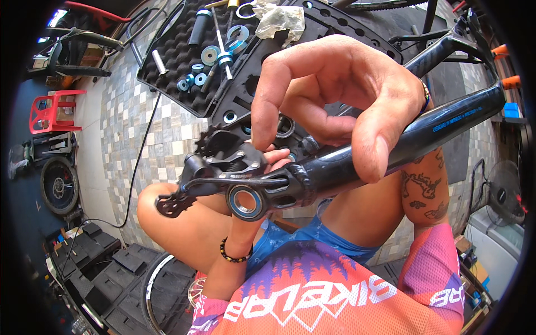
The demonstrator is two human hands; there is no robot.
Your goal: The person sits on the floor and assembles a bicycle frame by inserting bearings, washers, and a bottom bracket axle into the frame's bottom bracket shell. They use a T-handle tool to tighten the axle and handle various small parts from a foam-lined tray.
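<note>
A black bicycle frame point(446, 120) slants across my lap from the upper right. Its near end carries a round bearing point(245, 201) with a blue ring, and a derailleur point(226, 162) sits beside it. My left hand point(274, 158) reaches up from below and grips that end; the frame hides most of the palm, and fingertips show behind the derailleur. Over the tube, close to the camera, arches my right hand point(340, 95). Its thumb and index finger are apart and the other fingers bend loosely, with nothing seen between them.
Beyond the frame lies an open tool case point(206, 106) with black foam. Blue ring adapters point(210, 55), a threaded rod tool point(220, 44) and a plastic bag point(282, 25) rest on it. A red stool point(56, 111) and a small wheel point(59, 186) stand left. A cable point(146, 151) crosses the tiles.
</note>
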